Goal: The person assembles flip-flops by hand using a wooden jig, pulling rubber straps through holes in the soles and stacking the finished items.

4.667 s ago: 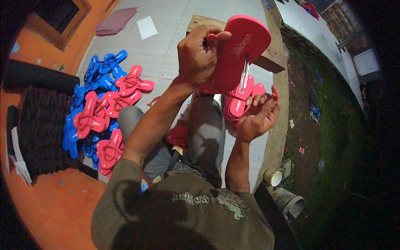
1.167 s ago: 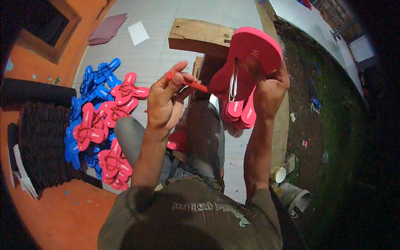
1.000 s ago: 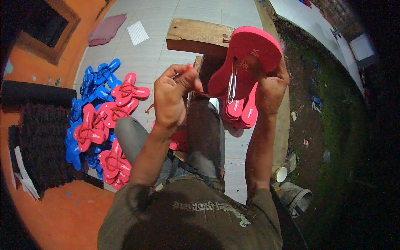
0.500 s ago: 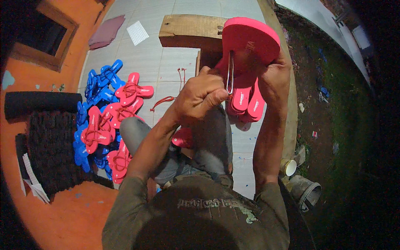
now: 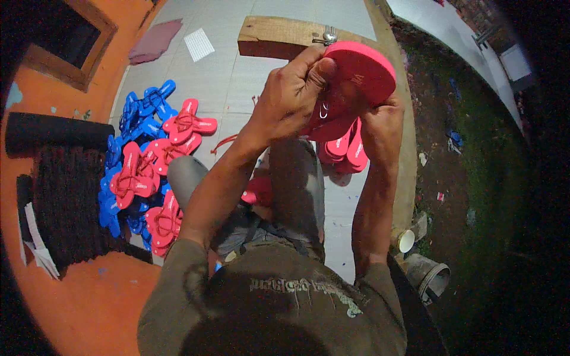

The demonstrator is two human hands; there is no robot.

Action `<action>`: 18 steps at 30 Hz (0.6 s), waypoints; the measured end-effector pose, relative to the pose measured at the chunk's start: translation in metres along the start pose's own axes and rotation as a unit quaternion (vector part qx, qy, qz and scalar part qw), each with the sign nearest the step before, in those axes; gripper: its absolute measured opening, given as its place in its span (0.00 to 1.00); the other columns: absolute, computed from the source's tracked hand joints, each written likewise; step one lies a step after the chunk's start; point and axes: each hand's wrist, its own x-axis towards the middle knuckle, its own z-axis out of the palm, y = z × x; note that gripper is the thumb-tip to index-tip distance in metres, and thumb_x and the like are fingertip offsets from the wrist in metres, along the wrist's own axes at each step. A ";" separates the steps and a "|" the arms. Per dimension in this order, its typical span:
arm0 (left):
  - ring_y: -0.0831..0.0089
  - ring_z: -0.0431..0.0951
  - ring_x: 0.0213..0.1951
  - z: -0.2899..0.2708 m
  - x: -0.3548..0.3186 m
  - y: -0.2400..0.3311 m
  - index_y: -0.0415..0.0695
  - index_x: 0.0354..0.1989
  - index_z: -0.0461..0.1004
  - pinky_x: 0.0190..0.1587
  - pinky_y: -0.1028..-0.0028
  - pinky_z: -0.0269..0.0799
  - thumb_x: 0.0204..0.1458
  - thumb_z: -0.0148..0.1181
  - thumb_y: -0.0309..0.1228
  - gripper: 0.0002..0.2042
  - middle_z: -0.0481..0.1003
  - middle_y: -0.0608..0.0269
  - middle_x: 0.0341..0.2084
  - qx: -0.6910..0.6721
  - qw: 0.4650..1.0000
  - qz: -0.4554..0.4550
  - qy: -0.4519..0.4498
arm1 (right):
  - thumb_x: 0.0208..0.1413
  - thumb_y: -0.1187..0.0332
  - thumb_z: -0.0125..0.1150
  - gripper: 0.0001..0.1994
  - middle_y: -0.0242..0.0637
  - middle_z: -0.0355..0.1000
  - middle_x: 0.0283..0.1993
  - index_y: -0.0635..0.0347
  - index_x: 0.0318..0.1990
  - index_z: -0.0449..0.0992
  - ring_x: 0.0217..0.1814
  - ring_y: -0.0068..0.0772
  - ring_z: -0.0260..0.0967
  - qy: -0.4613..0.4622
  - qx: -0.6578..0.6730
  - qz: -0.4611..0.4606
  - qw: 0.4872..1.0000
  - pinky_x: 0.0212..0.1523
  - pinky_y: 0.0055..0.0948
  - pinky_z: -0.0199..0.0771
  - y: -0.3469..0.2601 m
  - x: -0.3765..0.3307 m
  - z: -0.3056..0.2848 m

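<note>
Up in front of me I hold a pink flip-flop sole (image 5: pixel 362 74), tilted, between both hands. My left hand (image 5: pixel 294 92) is closed on its left edge, the thumb near the upper side. Around the right side of the same sole wraps my right hand (image 5: pixel 383 127), its fingers partly hidden behind it. A small bent metal loop (image 5: pixel 323 110) shows just under my left palm, against the sole; the rest of that tool is hidden. Below the sole, more pink soles (image 5: pixel 349 151) lie on the floor by my knee.
Beyond the sole stands a wooden block (image 5: pixel 270 38) with shiny metal (image 5: pixel 328 37) on top. Blue flip-flops (image 5: pixel 157 101) and pink flip-flops (image 5: pixel 133 178) are heaped at left. Red straps (image 5: pixel 225 142) lie nearby. Black matting (image 5: pixel 74 202) is far left; a bucket (image 5: pixel 430 276) stands right.
My left hand has moved up from the metal tool to the sole's left edge. The long metal prongs that stood against the sole now show only as a small loop. The sole has come slightly lower.
</note>
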 end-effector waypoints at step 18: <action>0.60 0.72 0.23 -0.011 -0.136 -0.014 0.42 0.29 0.68 0.25 0.66 0.68 0.42 0.57 0.28 0.06 0.70 0.59 0.22 0.263 0.963 0.032 0.038 | 0.46 0.72 0.60 0.10 0.36 0.72 0.36 0.67 0.37 0.73 0.38 0.25 0.67 0.070 -0.012 0.085 0.994 0.41 0.24 0.66 0.005 -0.112 0.032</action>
